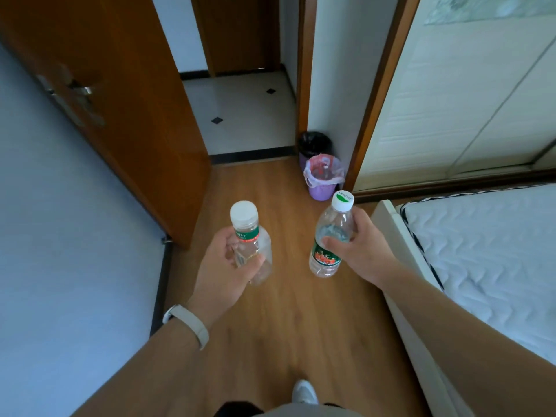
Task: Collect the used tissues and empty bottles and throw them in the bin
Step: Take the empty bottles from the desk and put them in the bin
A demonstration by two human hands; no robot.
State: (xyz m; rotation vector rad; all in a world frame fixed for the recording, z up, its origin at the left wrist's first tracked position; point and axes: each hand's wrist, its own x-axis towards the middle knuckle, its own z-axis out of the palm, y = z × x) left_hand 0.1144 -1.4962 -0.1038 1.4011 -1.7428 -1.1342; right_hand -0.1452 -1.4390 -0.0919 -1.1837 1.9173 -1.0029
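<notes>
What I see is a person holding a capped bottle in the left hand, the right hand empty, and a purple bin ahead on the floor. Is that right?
Not quite. The head view shows the right hand is not empty: it grips a green-topped bottle. The left hand does hold a white-capped bottle, and the purple bin stands ahead on the floor.

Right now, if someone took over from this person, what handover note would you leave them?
Left hand grips the white-cap bottle; right hand grips the green-cap bottle. Both bottles look empty and are held over the wooden floor.
The purple bin stands ahead at the wall corner, with a black-lined bin right behind it.
Done: two bottles collected.
Left: walk to the purple bin and drop both in. No tissues are in view, so look for them afterwards.
</notes>
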